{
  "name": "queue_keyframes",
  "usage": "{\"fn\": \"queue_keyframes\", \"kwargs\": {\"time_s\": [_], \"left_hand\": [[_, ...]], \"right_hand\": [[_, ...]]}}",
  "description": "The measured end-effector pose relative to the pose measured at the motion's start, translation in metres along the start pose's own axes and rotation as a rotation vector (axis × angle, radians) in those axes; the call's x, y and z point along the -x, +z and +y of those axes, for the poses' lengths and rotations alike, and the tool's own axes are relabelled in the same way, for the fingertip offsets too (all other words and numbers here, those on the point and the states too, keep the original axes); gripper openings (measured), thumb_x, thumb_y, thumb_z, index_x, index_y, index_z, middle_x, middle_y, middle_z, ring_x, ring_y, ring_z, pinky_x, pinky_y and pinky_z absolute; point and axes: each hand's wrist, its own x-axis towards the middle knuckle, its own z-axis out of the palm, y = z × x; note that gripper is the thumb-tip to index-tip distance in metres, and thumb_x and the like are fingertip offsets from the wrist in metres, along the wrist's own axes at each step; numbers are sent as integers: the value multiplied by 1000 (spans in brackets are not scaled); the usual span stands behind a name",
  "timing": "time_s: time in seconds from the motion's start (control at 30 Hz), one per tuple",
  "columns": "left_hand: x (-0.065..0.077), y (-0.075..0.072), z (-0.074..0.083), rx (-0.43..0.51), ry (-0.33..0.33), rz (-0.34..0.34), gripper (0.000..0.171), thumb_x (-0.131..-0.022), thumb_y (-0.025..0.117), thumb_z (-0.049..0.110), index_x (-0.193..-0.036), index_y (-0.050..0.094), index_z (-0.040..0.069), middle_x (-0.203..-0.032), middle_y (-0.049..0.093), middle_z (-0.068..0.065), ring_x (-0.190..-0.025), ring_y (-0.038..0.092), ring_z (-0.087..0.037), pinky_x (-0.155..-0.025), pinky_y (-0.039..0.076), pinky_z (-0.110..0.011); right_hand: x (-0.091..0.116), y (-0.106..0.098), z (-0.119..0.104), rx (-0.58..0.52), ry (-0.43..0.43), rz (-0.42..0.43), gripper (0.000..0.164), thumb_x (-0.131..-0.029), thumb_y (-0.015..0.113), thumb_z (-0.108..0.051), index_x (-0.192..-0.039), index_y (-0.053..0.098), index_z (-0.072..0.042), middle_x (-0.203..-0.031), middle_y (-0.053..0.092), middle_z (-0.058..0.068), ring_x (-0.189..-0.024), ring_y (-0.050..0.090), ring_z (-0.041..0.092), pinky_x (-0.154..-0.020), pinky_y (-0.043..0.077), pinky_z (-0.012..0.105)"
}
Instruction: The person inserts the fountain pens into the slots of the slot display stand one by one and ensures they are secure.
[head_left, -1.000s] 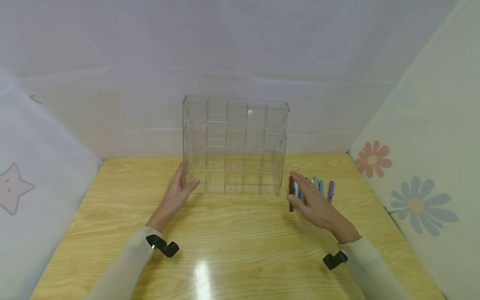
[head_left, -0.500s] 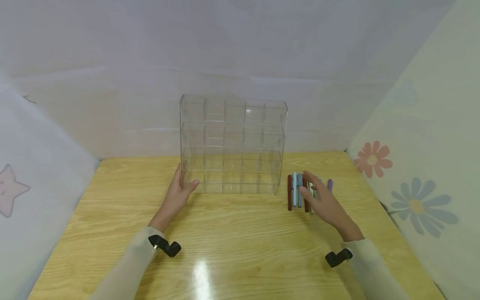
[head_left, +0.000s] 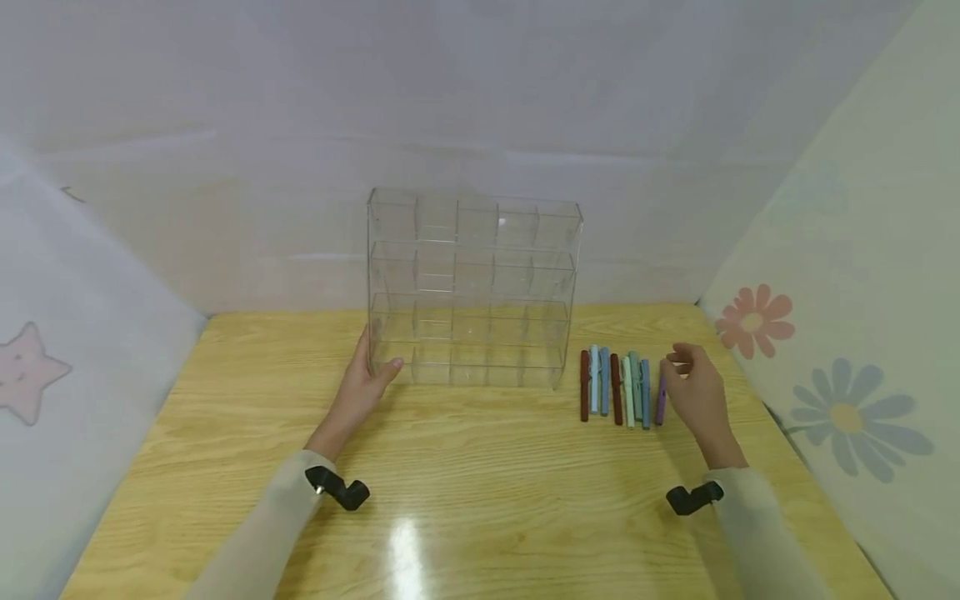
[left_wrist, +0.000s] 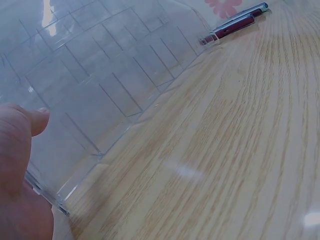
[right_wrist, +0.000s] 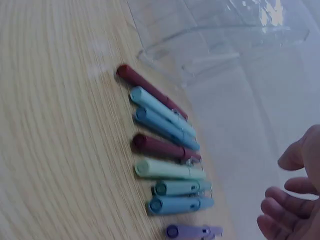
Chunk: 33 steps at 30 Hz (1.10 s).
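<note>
Eight pens [head_left: 617,390] lie right of the rack [head_left: 472,287], seemingly for easy reach; the left hand [head_left: 358,396] grips the rack's left side (probably steadying it), while the right hand [head_left: 701,404], fingers [right_wrist: 284,202] loosely curled and empty, hovers near the purple pen [head_left: 660,410].

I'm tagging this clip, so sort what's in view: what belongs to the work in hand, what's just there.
Likely part of the work:
rack, gripped by the left hand
pens, eight, the right hand near the purple pen

Just there:
table
wrist cameras
flower prints
star print
</note>
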Motion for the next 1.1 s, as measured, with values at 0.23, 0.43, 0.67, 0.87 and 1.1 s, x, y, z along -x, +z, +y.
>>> {"fn": "queue_keyframes", "kwargs": {"time_s": [0.23, 0.43, 0.67, 0.87, 1.1], "left_hand": [[0, -1, -2, -4, -10, 6, 95, -109, 63, 28, -172, -8, 28, -181, -4, -3, -169, -5, -34, -137, 3, -63], [1, 1, -1, 0, -11, 19, 95, -109, 64, 27, -172, -7, 27, -181, -5, -1, -170, -7, -32, -137, 3, -62], [0, 4, 1, 32, -1, 26, 92, -109, 63, 29, -173, -4, 32, -181, -3, 4, -170, -7, -27, -138, 2, -60], [2, 5, 2, 52, 3, 38, 90, -110, 62, 27, -172, -2, 34, -181, -2, 4, -170, -6, -26, -138, 2, -58], [3, 8, 0, 58, -7, 43, 90, -109, 62, 27, -173, -1, 34, -182, -3, 4, -170, -6, -26, -138, 3, -59]], "right_hand": [[-12, -7, 24, 108, 170, -74, 64, -110, 50, -32, -155, 39, 11, -144, 56, 37, -122, 62, 53, -87, 59, 58], [-16, -8, 34, 140, 269, -248, 78, -109, 47, -40, -159, 25, 15, -151, 47, 44, -133, 54, 60, -105, 52, 68], [-23, -2, 41, 159, 303, -333, 81, -109, 47, -39, -161, 18, 16, -150, 51, 41, -134, 53, 58, -111, 46, 68], [-33, 3, 43, 201, 282, -313, 81, -108, 49, -43, -159, 25, 16, -149, 52, 41, -132, 54, 59, -106, 49, 68], [-38, 5, 44, 263, 297, -311, 74, -106, 48, -39, -156, 32, 14, -150, 48, 43, -127, 57, 59, -95, 52, 63]]}}
